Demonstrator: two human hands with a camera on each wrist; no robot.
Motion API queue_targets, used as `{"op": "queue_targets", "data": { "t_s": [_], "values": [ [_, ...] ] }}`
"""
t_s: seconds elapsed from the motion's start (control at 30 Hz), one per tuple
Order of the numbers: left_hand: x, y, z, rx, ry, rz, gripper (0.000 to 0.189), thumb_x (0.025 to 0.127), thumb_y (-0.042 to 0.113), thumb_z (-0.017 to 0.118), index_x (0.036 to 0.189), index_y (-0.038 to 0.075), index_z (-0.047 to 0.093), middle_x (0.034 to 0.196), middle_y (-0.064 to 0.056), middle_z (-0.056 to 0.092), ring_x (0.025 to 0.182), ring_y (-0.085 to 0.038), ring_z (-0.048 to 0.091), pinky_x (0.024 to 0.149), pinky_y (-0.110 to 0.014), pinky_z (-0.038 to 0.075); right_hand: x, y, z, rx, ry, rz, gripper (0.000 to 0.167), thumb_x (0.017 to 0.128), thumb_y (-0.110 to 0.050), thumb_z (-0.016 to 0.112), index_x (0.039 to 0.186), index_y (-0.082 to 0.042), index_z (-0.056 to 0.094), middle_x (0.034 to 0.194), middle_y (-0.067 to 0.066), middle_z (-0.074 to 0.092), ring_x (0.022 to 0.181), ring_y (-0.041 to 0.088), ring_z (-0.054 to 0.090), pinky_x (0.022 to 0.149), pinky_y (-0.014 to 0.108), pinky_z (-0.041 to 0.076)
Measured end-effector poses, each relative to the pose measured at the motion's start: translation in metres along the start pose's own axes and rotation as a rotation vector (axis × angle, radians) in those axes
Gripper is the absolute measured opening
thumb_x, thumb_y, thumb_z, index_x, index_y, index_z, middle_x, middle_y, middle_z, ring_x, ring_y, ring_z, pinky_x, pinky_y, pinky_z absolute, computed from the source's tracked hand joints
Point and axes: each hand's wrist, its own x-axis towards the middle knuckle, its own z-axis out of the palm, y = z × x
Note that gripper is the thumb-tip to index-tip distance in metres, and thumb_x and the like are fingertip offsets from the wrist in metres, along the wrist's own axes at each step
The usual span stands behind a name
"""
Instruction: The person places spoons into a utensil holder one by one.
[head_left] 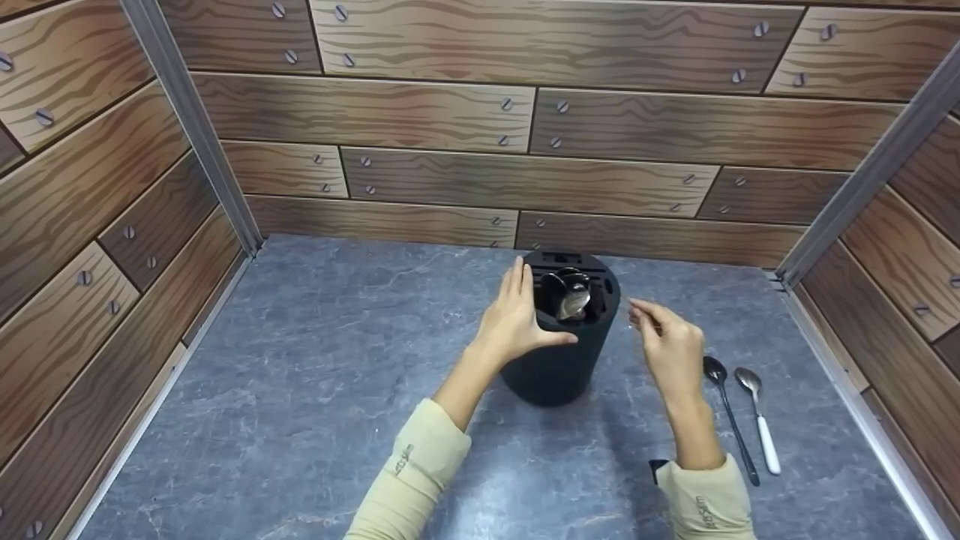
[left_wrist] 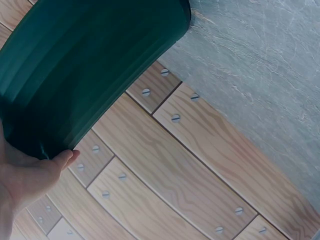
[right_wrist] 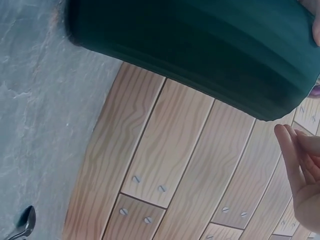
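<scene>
A dark green utensil holder with a black slotted top stands upright on the table. Several shiny spoons sit in its opening, bowls up. My left hand holds the holder by its upper left side, with long fingers along the rim and the thumb across the front; the left wrist view shows this hand at the holder's top edge. Just right of the rim, apart from it, is my right hand, fingers loosely bent and thumb near them. Nothing shows between its fingers in the right wrist view.
A dark spoon and a white-handled spoon lie side by side on the blue-grey marbled table, right of my right hand. Wood-patterned walls with metal corner strips enclose the back and sides.
</scene>
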Motion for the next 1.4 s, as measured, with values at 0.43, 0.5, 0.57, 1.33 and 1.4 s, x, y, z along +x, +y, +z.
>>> {"op": "queue_targets", "data": {
  "t_s": [0.43,0.5,0.57,1.33,1.4],
  "values": [
    [-0.001,0.002,-0.002,-0.034,-0.002,-0.01,0.124,0.061,0.07,0.067,0.145,-0.002,0.011,0.152,-0.013,0.004,0.137,-0.027,0.009,0.099,-0.04,0.033,-0.017,0.02,-0.011,-0.098,0.012,0.137,0.013,0.082,0.0,0.067,0.094,0.003,0.07,0.082,0.013,0.068,0.07,0.025,0.066,0.062,0.003,0.04],
    [0.0,0.002,-0.001,-0.032,-0.002,-0.012,0.124,0.061,0.07,0.067,0.145,-0.002,0.011,0.152,-0.013,0.004,0.137,-0.027,0.01,0.1,-0.039,0.032,-0.02,0.024,-0.013,-0.115,0.018,0.163,0.014,0.082,-0.001,0.067,0.095,0.002,0.07,0.085,0.013,0.068,0.073,0.026,0.066,0.063,0.012,0.046],
    [0.0,0.002,-0.001,-0.022,-0.001,-0.014,0.125,0.06,0.072,0.066,0.145,-0.001,0.012,0.152,-0.013,0.004,0.136,-0.027,0.01,0.1,-0.039,0.033,-0.022,0.029,-0.016,-0.135,0.025,0.188,0.014,0.083,-0.001,0.067,0.096,0.002,0.07,0.087,0.014,0.068,0.075,0.027,0.065,0.063,0.023,0.05],
    [0.0,0.001,0.001,-0.003,0.009,-0.004,0.125,0.06,0.071,0.067,0.145,-0.003,0.013,0.151,-0.015,0.006,0.136,-0.028,0.012,0.099,-0.038,0.034,-0.049,0.079,-0.045,-0.296,0.015,0.45,0.016,0.086,-0.002,0.062,0.1,0.003,0.067,0.093,0.02,0.066,0.082,0.035,0.063,0.07,0.045,0.046],
    [0.0,0.001,0.001,-0.002,0.012,-0.005,0.125,0.06,0.072,0.066,0.145,-0.002,0.013,0.151,-0.015,0.006,0.136,-0.028,0.012,0.098,-0.038,0.035,-0.051,0.083,-0.046,-0.308,0.004,0.467,0.016,0.086,-0.002,0.061,0.1,0.004,0.066,0.093,0.021,0.065,0.082,0.035,0.062,0.072,0.046,0.044]
  ]
}}
